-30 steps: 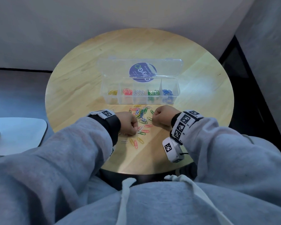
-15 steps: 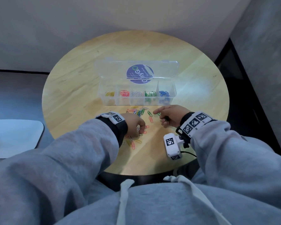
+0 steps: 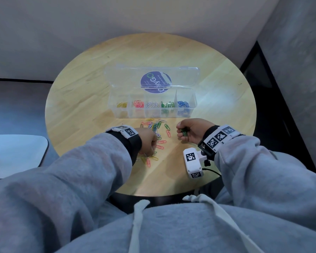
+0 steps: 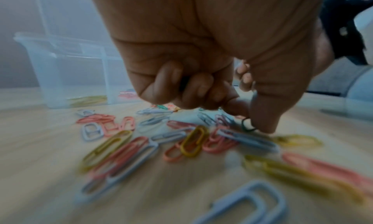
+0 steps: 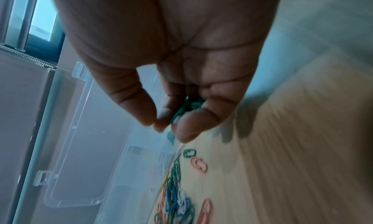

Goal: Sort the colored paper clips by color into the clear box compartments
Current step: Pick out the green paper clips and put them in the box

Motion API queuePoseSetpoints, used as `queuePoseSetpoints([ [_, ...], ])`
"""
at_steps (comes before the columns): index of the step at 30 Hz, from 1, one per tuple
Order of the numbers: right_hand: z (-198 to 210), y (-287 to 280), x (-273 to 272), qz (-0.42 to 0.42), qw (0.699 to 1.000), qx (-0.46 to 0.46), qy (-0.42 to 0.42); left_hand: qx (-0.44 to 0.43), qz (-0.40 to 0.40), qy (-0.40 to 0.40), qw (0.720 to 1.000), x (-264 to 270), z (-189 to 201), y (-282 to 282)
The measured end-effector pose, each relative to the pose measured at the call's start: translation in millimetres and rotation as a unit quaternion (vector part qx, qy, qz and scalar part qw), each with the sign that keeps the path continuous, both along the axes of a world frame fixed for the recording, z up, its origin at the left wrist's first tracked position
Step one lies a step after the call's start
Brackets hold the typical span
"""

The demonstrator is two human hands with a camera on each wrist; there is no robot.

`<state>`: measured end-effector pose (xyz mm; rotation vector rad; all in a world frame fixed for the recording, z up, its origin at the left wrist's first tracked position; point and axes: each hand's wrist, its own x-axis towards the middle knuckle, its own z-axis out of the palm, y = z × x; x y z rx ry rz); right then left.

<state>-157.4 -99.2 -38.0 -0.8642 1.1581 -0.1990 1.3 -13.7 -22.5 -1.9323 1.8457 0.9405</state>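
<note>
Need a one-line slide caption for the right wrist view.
Right hand pinches green paper clips above loose clips on the wooden table, beside the open clear box.

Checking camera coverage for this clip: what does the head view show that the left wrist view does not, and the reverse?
Only the head view shows the right hand holding green clips, all five compartments of the clear box, and its open lid with a purple sticker.

Only the left wrist view shows the left hand's curled fingers and its thumb tip against a green clip.

Both show the loose clips on the wooden table and the yellow and red compartments.
</note>
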Motion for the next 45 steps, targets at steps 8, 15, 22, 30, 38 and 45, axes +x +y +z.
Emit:
queuePoseSetpoints([
  [8,-1,-7,4,0.056,0.993,-0.069,0.083,-0.040,0.314,0.339,0.886,25,26,-11],
  [15,7,-3,22,0.178,0.913,-0.281,0.236,-0.041,0.466,0.531,0.706,38,41,-12],
  [22,-2,2,45,0.233,0.840,-0.347,0.346,0.037,0.498,0.509,0.701,41,30,-4],
  [30,-4,1,51,0.291,0.808,-0.332,0.392,-0.087,0.141,0.058,0.984,14,19,-12],
  [38,-1,-5,14,0.171,0.961,-0.146,0.159,-0.077,0.045,-0.040,0.995,-4,-2,-22],
  [45,-2,-7,-7,0.053,0.996,-0.047,0.054,-0.065,0.065,-0.049,0.995,-5,-7,-19],
])
